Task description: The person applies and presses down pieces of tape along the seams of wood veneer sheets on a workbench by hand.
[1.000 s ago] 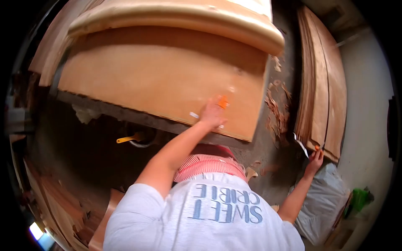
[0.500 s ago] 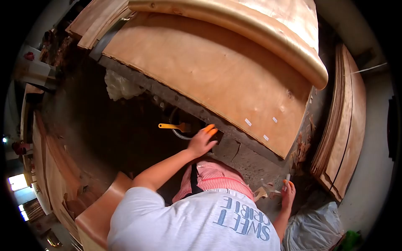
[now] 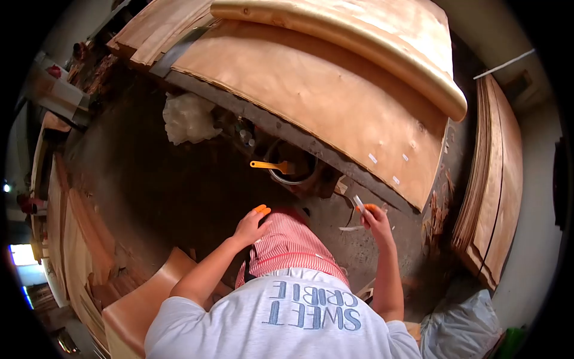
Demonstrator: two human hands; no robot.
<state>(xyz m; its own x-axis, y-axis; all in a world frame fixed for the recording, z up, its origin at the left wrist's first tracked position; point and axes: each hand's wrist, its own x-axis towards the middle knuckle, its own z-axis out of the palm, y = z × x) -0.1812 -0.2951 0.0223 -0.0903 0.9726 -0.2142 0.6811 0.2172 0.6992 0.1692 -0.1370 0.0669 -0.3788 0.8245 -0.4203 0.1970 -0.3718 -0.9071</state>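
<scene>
My right hand [image 3: 375,220], orange covers on its fingertips, is closed around a slim white stick-like tool [image 3: 359,203] just short of the table edge. My left hand [image 3: 250,228] is held beside the red-striped apron [image 3: 287,236], its orange-tipped fingers stretched out and nothing visible in them. Ahead lies a stack of thin wood veneer sheets [image 3: 299,99], with a large sheet [image 3: 353,45] curled back in a roll across it. Small white strips [image 3: 372,158] lie on the near right corner of the flat sheet.
Under the table edge stands a bucket [image 3: 291,182] with a yellow-handled brush or scraper [image 3: 267,165] across its rim. A crumpled plastic bag [image 3: 188,118] hangs or lies left of it. More veneer stacks [image 3: 493,173] stand at right, and a grey plastic bag [image 3: 463,326] sits low right.
My left hand has drawn back from the table edge toward the apron. My right hand has come up and inward from the lower right, still holding the white tool. The view has shifted slightly.
</scene>
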